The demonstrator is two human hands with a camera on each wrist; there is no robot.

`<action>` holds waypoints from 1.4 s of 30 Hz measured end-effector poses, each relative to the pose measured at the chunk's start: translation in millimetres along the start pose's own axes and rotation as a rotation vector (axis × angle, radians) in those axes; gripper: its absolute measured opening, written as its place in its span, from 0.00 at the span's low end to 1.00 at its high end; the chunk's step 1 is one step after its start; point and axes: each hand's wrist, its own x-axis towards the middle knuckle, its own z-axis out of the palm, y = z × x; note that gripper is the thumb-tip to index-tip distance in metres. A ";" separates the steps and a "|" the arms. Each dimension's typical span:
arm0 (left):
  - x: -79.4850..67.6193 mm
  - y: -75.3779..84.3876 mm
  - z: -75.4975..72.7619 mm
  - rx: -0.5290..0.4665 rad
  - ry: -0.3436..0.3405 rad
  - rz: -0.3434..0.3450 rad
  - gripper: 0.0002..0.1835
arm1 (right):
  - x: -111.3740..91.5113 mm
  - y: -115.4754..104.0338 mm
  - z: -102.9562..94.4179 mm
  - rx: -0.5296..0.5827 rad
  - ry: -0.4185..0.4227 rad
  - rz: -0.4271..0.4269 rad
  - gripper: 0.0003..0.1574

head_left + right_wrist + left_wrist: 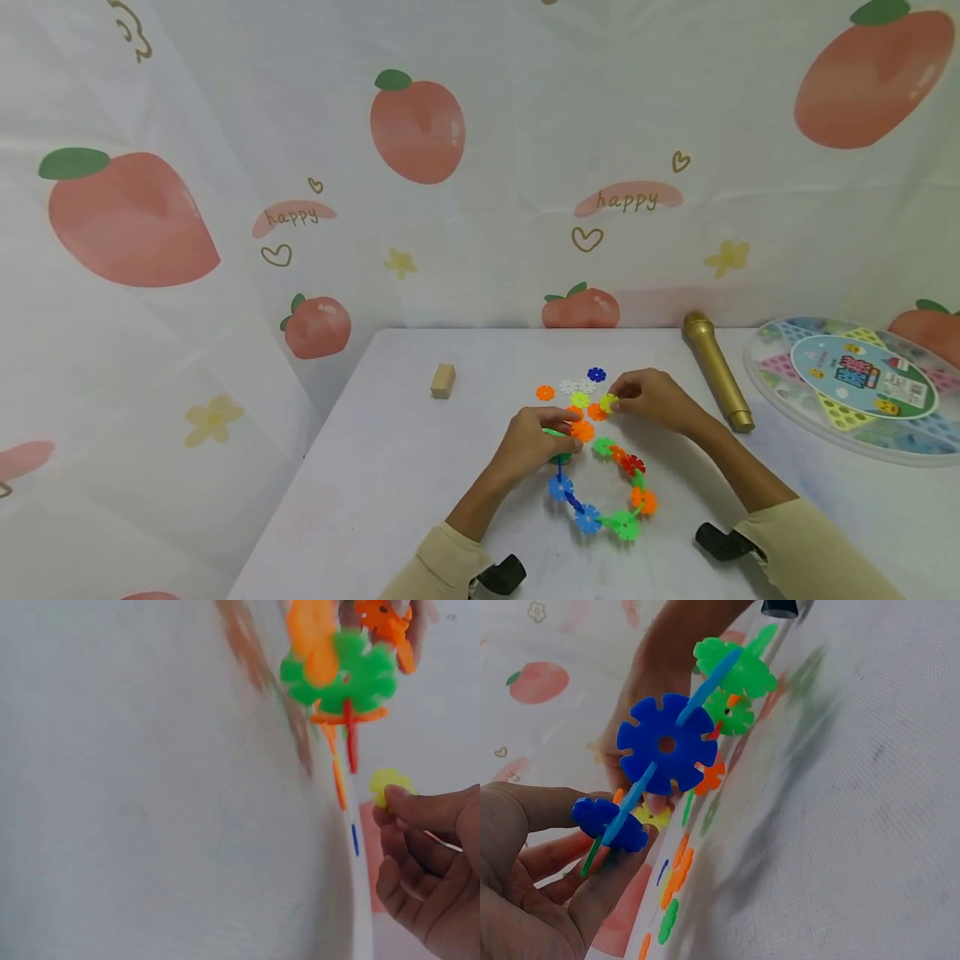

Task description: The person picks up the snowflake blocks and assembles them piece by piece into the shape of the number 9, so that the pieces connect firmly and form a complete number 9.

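Note:
A curved chain of interlocking snowflake discs (588, 518), in blue, green, orange and red, hangs from my left hand (536, 446). That hand pinches the chain near its end, where green and orange discs (582, 430) show at the fingertips. In the left wrist view, a dark blue disc (609, 823) sits between thumb and fingers, and a larger blue disc (656, 742) is linked beyond it. My right hand (652, 402) pinches a single yellow disc (390, 785) between thumb and forefinger, at the far side of the chain. Its other fingers are curled loosely.
Loose discs lie behind the hands, among them a blue disc (596, 375), white discs (577, 387) and an orange disc (545, 392). A wooden block (443, 381) stands at the left. On the right are a gold microphone-shaped tube (717, 371) and a round clear game box (862, 387).

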 end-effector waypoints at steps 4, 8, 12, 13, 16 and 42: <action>-0.1 -0.4 -0.4 -0.002 -0.002 0.000 0.17 | -9.9 -8.2 -1.8 0.066 -0.034 0.012 0.10; 0.5 -1.3 -0.5 -0.004 -0.010 0.000 0.17 | -18.8 -15.5 -2.5 0.121 -0.049 0.011 0.11; 1.0 -1.9 -0.3 -0.003 -0.009 0.010 0.17 | -25.0 -20.8 -1.1 0.153 -0.054 0.007 0.10; 1.1 -2.1 -0.3 -0.001 -0.009 0.012 0.17 | -26.2 -21.9 -0.4 0.160 -0.057 0.012 0.10; 1.0 -2.4 -0.1 0.002 -0.009 0.020 0.18 | -29.2 -24.6 1.6 0.182 -0.065 0.019 0.10; -2.0 1.8 -1.5 -0.029 0.017 0.004 0.17 | -40.6 -30.2 10.1 0.242 -0.022 -0.019 0.07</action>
